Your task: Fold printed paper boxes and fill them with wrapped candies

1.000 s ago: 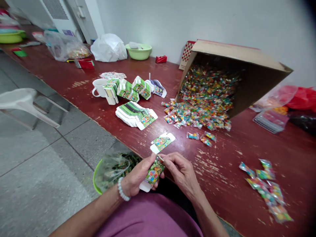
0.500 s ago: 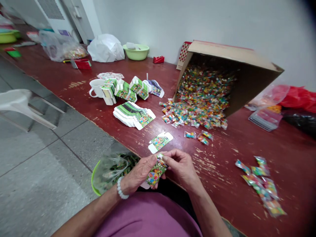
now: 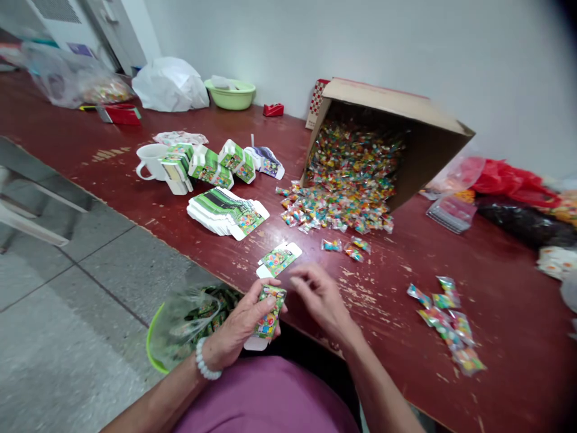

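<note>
My left hand (image 3: 243, 319) is closed around a small green printed candy box (image 3: 270, 310), with a white end flap sticking out at its lower end. Just right of it, my right hand (image 3: 322, 297) is apart from the box, slightly blurred, its fingers loosely curled, thumb and forefinger apart, holding nothing. On the table beyond the hands lies a flattened box (image 3: 278, 258) with white flaps. Farther back is a fanned stack of flat boxes (image 3: 225, 210). Wrapped candies (image 3: 347, 207) spill from a tipped cardboard carton (image 3: 433, 138). Several candy packets (image 3: 446, 325) lie to the right.
A white mug (image 3: 151, 161) stands beside bundled green boxes (image 3: 210, 166). Below the table edge at left is a green-rimmed tub (image 3: 152, 346) with a plastic bag in it. A light green basin (image 3: 232, 96) and a white bag (image 3: 171, 85) sit by the wall.
My right hand has let go of the candy box and moved slightly right. The box stays in my left hand. The whole view has shifted, moving things leftward.
</note>
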A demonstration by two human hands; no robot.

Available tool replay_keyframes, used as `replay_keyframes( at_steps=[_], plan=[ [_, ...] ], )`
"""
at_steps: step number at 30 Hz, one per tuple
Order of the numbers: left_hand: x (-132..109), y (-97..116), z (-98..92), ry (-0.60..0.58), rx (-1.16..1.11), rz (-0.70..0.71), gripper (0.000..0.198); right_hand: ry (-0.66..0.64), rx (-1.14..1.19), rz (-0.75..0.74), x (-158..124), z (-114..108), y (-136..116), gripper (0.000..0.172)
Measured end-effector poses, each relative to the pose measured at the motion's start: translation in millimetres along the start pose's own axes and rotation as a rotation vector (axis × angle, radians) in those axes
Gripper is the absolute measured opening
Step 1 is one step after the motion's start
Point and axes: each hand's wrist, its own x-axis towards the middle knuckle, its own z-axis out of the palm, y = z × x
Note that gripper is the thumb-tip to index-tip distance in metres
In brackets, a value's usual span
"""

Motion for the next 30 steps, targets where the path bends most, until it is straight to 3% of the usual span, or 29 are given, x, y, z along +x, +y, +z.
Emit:
replay_keyframes(
  at_steps=[3, 4, 6, 12, 14, 17, 19, 21, 27, 30],
  plan=[
    [-5.1, 1.8, -5.7, -0.039, 0.008, 0.007, 0.042, 0.270, -0.457, 0.145, 31.5, -37.0, 29.6, 0.031],
    [-7.3, 1.6, -9.0, -0.061, 0.040, -0.003, 0.041, 0.312, -0.626, 0.262, 40.5, -47.6, 39.0, 0.038],
    [-12.2, 0.6, -18.8, -0.096, 0.129, -0.029, 0.038, 0.276, -0.810, 0.420, 53.6, -62.2, 54.4, 0.046],
    [-25.8, 9.7, -73.7, -0.120, 0.596, -0.083, 0.042, 0.215, -0.796, 0.473, 61.3, -64.2, 74.6, 0.031],
    [-28.1, 16.2, -91.0, -0.180, 0.799, -0.128, 0.047, 0.216, -0.748, 0.476, 60.9, -61.0, 78.6, 0.025],
    [-29.0, 22.6, -104.0, -0.320, 0.952, -0.233, 0.039, 0.216, -0.675, 0.481, 60.0, -58.0, 83.2, 0.021],
    [-28.3, 24.0, -104.5, -0.362, 0.915, -0.251, 0.029, 0.225, -0.656, 0.479, 59.5, -57.2, 83.8, 0.022],
    [-26.8, 24.4, -101.3, -0.330, 0.794, -0.225, 0.026, 0.229, -0.656, 0.454, 60.4, -56.3, 81.3, 0.025],
    [-18.5, 21.2, -82.4, -0.218, 0.274, -0.179, 0.033, 0.154, -0.666, 0.370, 77.2, -42.3, 66.5, 0.035],
    [-12.8, 18.3, -70.8, -0.187, 0.130, -0.126, 0.037, 0.139, -0.653, 0.394, 86.0, -32.7, 66.7, 0.027]
  ],
)
